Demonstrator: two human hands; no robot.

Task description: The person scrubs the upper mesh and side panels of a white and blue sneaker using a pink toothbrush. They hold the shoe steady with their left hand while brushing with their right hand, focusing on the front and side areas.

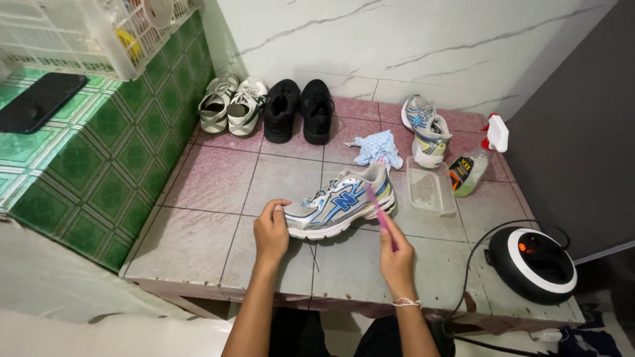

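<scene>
Head view shows a silver and blue sneaker (340,201) lying on its side near the front of a tiled platform (198,231), toe pointing toward the person's left. The left hand (271,231) is closed over the toe end, fingers curled on the upper and thumb near the sole, so the shoe is pinned against the tiles. The right hand (397,254) is wrapped narrowly around the lower end of a pink brush (378,208), whose handle slants up and left across the heel side of the shoe; whether the bristles touch the fabric cannot be told.

For the brushing to be done well, the toe is best kept pressed down so the shoe is not spun by each stroke, and the brush is better worked in short strokes along the mesh panels than dragged across the laces. A firm, close grip on the handle gives more control at the edge of the sole.

A clear plastic tub (430,192) stands just beside the heel, within easy reach for wetting the brush, and a spray bottle (479,162) lies beyond it. A blue cloth (377,149) is bunched behind the shoe, near its mate (426,129). A black pair (299,109) and a white pair (231,102) are lined up against the wall. A round black and white appliance (532,263) sits to the right.
</scene>
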